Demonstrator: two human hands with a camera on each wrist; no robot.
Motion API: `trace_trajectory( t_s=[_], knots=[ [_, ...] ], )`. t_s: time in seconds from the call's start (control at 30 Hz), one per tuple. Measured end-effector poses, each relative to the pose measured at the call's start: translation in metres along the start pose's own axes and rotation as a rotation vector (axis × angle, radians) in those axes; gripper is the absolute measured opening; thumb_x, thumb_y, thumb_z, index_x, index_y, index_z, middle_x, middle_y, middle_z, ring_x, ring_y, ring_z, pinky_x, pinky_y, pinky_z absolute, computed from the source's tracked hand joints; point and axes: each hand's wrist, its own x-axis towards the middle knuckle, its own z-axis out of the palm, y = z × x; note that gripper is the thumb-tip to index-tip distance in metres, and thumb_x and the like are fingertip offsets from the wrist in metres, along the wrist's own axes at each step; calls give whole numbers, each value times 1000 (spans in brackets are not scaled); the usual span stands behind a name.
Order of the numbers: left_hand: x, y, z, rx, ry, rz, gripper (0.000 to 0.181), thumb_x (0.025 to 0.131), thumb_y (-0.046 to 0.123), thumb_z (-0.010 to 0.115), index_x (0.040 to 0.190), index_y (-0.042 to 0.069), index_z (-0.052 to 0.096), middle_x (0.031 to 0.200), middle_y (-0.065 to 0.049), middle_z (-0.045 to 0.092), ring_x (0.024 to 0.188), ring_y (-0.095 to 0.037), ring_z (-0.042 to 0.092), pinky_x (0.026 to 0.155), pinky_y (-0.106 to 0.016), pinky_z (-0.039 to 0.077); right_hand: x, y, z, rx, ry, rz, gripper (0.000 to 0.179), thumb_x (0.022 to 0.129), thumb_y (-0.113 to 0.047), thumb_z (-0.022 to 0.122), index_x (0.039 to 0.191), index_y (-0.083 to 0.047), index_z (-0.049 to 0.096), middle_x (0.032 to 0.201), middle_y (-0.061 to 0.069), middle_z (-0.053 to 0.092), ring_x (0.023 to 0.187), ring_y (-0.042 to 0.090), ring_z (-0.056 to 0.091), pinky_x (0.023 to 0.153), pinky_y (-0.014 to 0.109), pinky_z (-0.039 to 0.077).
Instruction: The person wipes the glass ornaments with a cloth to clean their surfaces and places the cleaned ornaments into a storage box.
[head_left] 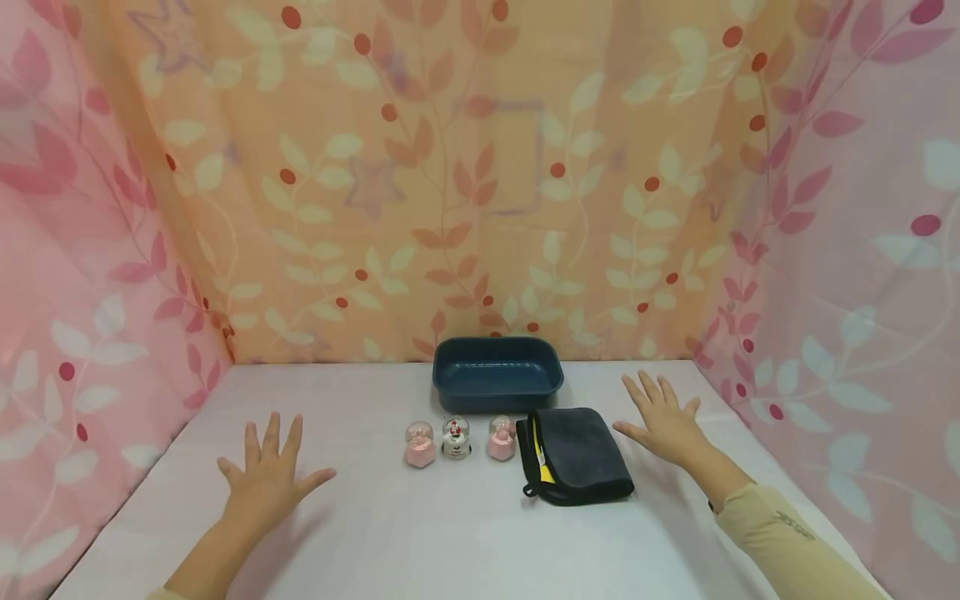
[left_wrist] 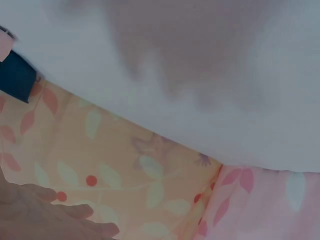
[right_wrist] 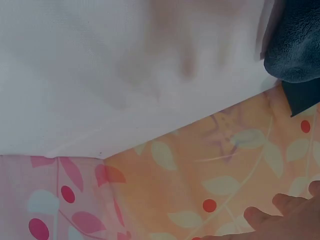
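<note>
My left hand (head_left: 260, 479) is held over the left part of the table with its fingers spread and nothing in it. On the other side my right hand (head_left: 666, 423), also spread and holding nothing, is nearest to a folded dark grey cloth (head_left: 581, 454) with a black edge, a loop and a yellow strip. Left of the cloth stand three small globe ornaments in a row: a pink one (head_left: 420, 446), a white one (head_left: 456, 438) with a red and white figure inside, and another pink one (head_left: 501, 439). Behind them is a dark blue rectangular basin (head_left: 498, 395).
The white table (head_left: 360, 533) ends at an orange leaf-patterned curtain (head_left: 465, 208) at the back. Pink patterned curtains stand along its left (head_left: 82, 317) and right (head_left: 847, 275) sides. The basin sits close to the back curtain.
</note>
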Motion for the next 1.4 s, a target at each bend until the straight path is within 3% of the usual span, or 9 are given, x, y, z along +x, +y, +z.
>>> trace_trajectory(
  t_s=[0.47,0.57,0.73,0.8,0.93,1.03,1.17,1.27,1.4],
  knots=[
    [1,15,15,-104,-43,80,98,84,46,71,144,-13,21,142,-42,27,129,-65,16,84,-83,22,-6,-4,6,33,10,-32,76,87,-42,69,148,-12,34,150,28,26,132,56,25,87,84,18],
    [2,18,19,-117,-26,95,93,84,41,73,142,-14,25,139,-41,33,128,-64,23,85,-80,28,-6,-3,10,123,-11,-44,76,87,-40,70,148,-11,34,147,30,31,128,57,32,88,81,24],
    [5,21,24,-148,-26,124,89,83,35,75,140,-15,29,137,-39,38,126,-61,30,86,-75,33,-1,-1,23,374,-55,-60,75,87,-33,72,146,-3,36,136,34,39,120,55,40,91,71,35],
    [7,24,26,-184,-47,127,88,83,35,76,140,-14,29,138,-38,38,127,-59,31,88,-74,33,3,1,29,471,-96,-33,73,87,-30,73,144,-1,38,131,34,41,114,52,44,90,66,39],
    [13,30,29,-284,-116,108,89,85,34,74,143,-13,27,140,-38,35,128,-57,31,94,-71,32,11,3,40,651,-261,128,75,85,-28,76,144,-1,38,120,29,45,101,40,52,79,50,48],
    [19,36,31,-390,-177,72,88,86,30,74,144,-13,23,140,-39,34,129,-56,32,99,-67,30,16,4,47,714,-383,241,79,83,-27,78,146,-5,36,109,20,51,93,31,51,72,40,44],
    [25,48,33,-501,-245,6,88,86,24,75,145,-12,21,138,-37,39,126,-53,40,99,-62,34,20,3,53,732,-445,268,81,82,-23,79,147,-5,36,121,29,51,107,41,49,89,53,44],
    [28,54,35,-522,-272,-31,89,85,23,76,146,-11,21,137,-35,42,123,-50,44,98,-62,36,23,0,55,733,-441,277,81,81,-19,80,147,-5,37,136,38,39,122,49,40,101,64,32],
    [28,58,40,-560,-292,-57,90,83,20,78,146,-12,22,135,-36,44,122,-51,46,97,-61,37,25,-3,60,703,-431,286,78,81,-15,80,145,-2,38,139,39,36,125,52,38,102,62,31]
  ],
)
